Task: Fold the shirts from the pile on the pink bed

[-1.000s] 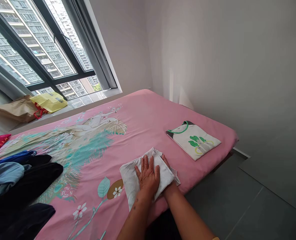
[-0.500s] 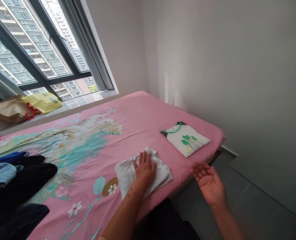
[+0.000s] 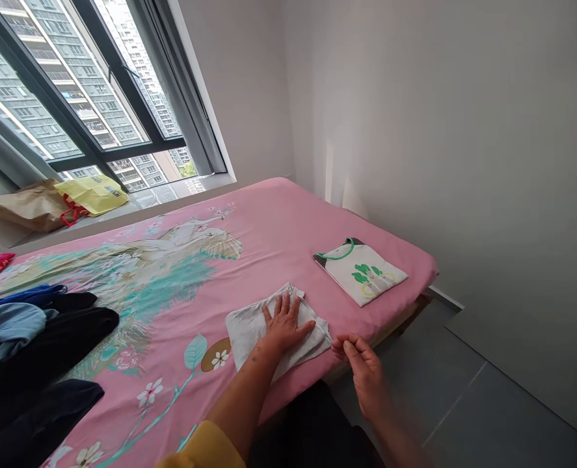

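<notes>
A light grey folded garment lies near the front edge of the bed, its exact kind unclear. My left hand rests flat on top of it, fingers spread. At the garment's right corner is my right hand, with thumb and fingertips pinched together. The fingertips meet the corner, and whether cloth is between them is hidden. Farther right, a folded white T-shirt with green neckline trim and a green print lies flat, apart from both hands.
Dark and blue clothes are heaped on the pink flowered bedsheet at left. A brown paper bag and yellow bag sit on the window sill. A wall stands beyond the bed.
My right hand has come left from beyond the bed's edge to the garment's corner, its open fingers now pinched. My left hand stays on the garment, thumb spread wider.
</notes>
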Demonstrator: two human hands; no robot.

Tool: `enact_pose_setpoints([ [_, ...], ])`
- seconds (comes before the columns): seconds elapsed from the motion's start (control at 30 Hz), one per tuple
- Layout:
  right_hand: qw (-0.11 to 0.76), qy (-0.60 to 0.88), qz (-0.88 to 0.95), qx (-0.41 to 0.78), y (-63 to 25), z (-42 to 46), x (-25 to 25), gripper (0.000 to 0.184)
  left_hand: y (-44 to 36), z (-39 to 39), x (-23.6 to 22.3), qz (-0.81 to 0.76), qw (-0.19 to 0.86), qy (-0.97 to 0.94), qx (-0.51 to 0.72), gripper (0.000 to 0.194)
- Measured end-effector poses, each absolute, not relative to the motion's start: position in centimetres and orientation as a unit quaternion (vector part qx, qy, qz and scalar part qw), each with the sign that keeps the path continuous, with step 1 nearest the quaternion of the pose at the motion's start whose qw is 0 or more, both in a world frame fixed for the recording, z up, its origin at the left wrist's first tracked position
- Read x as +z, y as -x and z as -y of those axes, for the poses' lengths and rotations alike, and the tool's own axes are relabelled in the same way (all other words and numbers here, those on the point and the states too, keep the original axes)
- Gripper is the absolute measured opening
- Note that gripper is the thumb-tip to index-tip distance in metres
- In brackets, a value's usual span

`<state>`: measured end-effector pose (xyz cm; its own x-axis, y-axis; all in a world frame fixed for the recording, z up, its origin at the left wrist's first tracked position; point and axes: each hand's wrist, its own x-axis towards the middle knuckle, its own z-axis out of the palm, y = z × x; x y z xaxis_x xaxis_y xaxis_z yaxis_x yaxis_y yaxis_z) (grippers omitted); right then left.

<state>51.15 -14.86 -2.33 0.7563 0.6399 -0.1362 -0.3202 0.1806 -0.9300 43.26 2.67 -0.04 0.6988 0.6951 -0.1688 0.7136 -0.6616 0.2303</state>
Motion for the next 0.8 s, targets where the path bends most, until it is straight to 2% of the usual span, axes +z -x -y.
enact_pose_setpoints([
  [0.17,0.663,0.620,0.322,0.269,-51.3,12.5,0.8,0.031,-38.1,-2.2,1.9,-0.382,0.124,-0.916,0.009,0.052],
  [0.27,0.578,0.647,0.448,0.217,-50.7,9.2,2.5,0.033,-34.9,-1.3,2.3,-0.391,0.109,-0.914,0.006,0.047],
  [0.4,0.433,0.650,0.612,0.121,-49.8,2.8,2.0,0.038,-34.0,-0.6,2.3,-0.391,0.109,-0.914,0.002,0.050],
  [0.53,0.255,0.697,0.661,0.109,-49.7,-0.9,-2.4,0.045,-36.2,-1.4,1.4,-0.395,0.104,-0.912,0.026,0.054],
  [0.7,0.157,0.724,0.668,0.069,-50.0,-0.9,-6.3,0.051,-36.4,-3.5,-1.1,-0.425,0.105,-0.899,0.015,0.056],
  [0.8,0.139,0.726,0.672,0.046,-49.9,-0.7,-6.6,0.051,-33.2,-4.5,-2.2,-0.451,0.107,-0.886,0.017,0.072],
])
